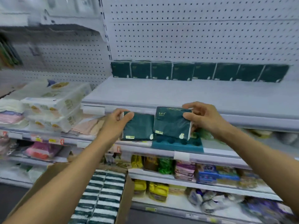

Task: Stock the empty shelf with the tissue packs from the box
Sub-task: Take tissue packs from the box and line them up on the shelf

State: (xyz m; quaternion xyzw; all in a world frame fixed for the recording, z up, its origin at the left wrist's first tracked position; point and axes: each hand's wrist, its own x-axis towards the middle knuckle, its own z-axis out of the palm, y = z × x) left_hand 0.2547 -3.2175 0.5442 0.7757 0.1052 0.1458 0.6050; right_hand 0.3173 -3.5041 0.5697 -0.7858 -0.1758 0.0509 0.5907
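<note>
Now each hand holds one dark green plastic-wrapped tissue pack in front of the pale grey metal shelf point(161, 92); the left hand point(113, 122) pinches the left tissue pack point(138, 128) at its upper left corner, and the right hand point(203, 118) grips the right tissue pack point(169, 122) by its right end; a row of matching packs point(199, 71) stands against the white pegboard back panel point(194, 34); below, the brown cardboard box point(124, 198) holds more packs on edge.
</note>
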